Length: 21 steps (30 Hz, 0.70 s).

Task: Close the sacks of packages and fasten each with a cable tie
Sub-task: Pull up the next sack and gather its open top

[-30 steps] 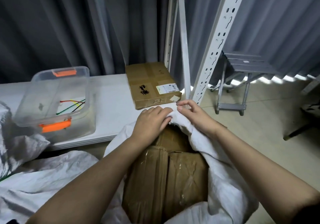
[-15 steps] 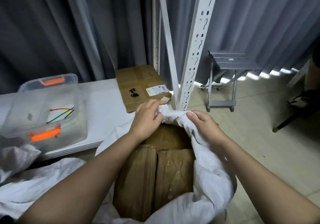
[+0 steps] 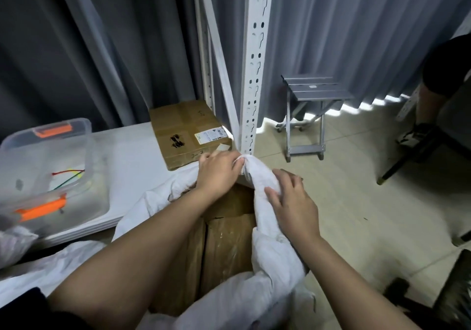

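- Head view: the left hand (image 3: pixel 219 171) grips the bunched mouth of the white sack (image 3: pixel 257 179); the right hand (image 3: pixel 293 203) clasps the gathered cloth just below.
- Step: gathering; next needs a cable tie (image 3: pixel 66 176) from the bin (image 3: pixel 46 166) left of both hands.

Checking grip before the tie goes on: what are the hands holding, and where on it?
Both grip the white sack by its gathered rim: the left hand clutches the bunched end, the right hand wraps the twisted cloth just below.
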{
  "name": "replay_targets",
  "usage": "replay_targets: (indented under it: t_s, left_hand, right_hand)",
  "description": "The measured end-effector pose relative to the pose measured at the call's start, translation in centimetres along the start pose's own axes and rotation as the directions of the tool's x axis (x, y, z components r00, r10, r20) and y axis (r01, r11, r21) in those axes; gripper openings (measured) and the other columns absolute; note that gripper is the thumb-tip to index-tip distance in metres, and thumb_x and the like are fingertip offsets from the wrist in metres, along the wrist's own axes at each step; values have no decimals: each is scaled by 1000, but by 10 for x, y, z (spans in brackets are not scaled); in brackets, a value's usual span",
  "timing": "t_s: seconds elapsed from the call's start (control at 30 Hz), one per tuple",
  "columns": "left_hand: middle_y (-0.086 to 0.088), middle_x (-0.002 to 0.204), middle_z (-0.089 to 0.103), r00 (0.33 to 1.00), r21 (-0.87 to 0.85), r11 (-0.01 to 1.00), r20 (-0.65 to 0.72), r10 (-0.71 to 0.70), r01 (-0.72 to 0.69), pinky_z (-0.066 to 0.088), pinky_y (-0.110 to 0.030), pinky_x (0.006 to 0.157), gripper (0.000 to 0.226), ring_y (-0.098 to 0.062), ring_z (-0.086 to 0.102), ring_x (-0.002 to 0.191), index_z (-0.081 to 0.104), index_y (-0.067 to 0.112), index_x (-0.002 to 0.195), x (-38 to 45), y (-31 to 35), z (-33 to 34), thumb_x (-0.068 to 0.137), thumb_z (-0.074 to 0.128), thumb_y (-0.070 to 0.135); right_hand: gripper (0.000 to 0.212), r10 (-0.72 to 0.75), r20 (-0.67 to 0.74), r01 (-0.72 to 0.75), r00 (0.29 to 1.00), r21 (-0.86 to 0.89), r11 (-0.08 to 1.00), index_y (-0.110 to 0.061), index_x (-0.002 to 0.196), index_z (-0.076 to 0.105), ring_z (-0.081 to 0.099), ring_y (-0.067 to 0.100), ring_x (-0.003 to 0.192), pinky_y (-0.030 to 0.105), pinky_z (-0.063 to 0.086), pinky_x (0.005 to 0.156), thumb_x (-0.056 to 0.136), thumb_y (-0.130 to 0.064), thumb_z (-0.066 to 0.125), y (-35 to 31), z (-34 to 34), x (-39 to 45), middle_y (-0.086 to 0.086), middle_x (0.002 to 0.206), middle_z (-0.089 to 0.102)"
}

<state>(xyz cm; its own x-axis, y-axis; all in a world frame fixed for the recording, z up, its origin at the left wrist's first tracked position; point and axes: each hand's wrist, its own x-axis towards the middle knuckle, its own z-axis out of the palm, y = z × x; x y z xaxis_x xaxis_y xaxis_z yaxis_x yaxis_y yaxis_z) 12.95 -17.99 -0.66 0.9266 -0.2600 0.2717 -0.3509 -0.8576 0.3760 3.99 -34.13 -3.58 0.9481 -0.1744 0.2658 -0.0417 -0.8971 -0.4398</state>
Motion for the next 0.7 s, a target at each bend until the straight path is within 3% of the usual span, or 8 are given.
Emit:
replay_targets:
  t_s: [0.1, 0.2, 0.3, 0.37, 0.47, 0.5, 0.6, 0.7]
  left_hand:
    - [2, 114, 63, 999, 6, 1000, 42, -15, 14, 24, -39, 104, 24, -20, 50, 113, 60, 22, 101, 1, 5, -2, 97, 37, 27]
    - [6, 122, 58, 959, -29, 959, 26, 283, -283, 18, -31, 108, 31, -15, 46, 119, 58, 22, 119, -3, 11, -12, 91, 45, 21]
    - [6, 112, 62, 835, 142, 825, 36, 548, -548, 24, -32, 104, 31, -16, 54, 110, 60, 21, 114, -6, 10, -12, 91, 41, 30]
    - [4, 101, 65, 824, 187, 806, 39, 566, -562, 29, -31, 99, 30, -17, 58, 100, 62, 20, 106, -3, 9, -12, 92, 39, 33]
    - [2, 84, 67, 819, 307, 771, 59, 570, -558, 32, -32, 87, 31, -21, 61, 83, 63, 16, 91, 3, 20, -12, 91, 37, 32]
    - [1, 82, 68, 828, 348, 765, 59, 558, -541, 32, -33, 84, 31, -22, 61, 81, 63, 16, 89, 4, 25, -11, 92, 36, 32]
    - [1, 101, 68, 933, 292, 891, 20, 359, -349, 27, -34, 89, 25, -22, 56, 100, 60, 18, 102, 8, 39, -11, 97, 38, 30]
    - [0, 111, 65, 992, 131, 984, -11, 122, -119, 26, -36, 95, 25, -23, 52, 110, 57, 19, 111, 15, 48, -11, 98, 37, 27]
  right_hand:
    - [25, -45, -57, 57, 997, 245, 968, -25, 117, 62, 60, 17, 93, 33, 46, 70, 97, -35, 50, 8, 2, -1, -6, 109, 63]
    - [15, -5, -19, 14, 1000, 571, 821, -23, 101, 68, 60, 8, 84, 31, 48, 73, 97, -25, 54, 10, -2, 7, -15, 88, 65]
    - [16, 84, 73, -109, 994, 793, 599, -18, 93, 70, 62, 4, 82, 20, 49, 75, 96, -15, 55, 4, -13, 12, -10, 85, 70]
    - [16, 113, 146, -182, 983, 868, 462, -16, 90, 69, 62, 4, 78, 18, 50, 72, 96, -13, 54, -1, -19, 13, -5, 84, 70]
    - [8, 127, 248, -276, 961, 910, 310, -17, 97, 64, 63, 13, 85, 29, 51, 77, 96, -17, 57, 1, -21, 16, 2, 93, 69]
    - [10, 138, 255, -288, 957, 894, 343, -22, 104, 62, 63, 16, 94, 34, 51, 83, 95, -20, 57, 3, -21, 16, 3, 102, 68]
    - [42, 204, 204, -288, 958, 693, 661, -30, 133, 42, 52, 17, 118, 39, 45, 97, 94, -36, 56, 5, -24, 6, -2, 134, 50]
    - [56, 299, 119, -320, 947, 441, 839, -27, 140, 31, 54, 18, 112, 33, 45, 80, 92, -48, 53, -2, -30, -18, -4, 142, 42]
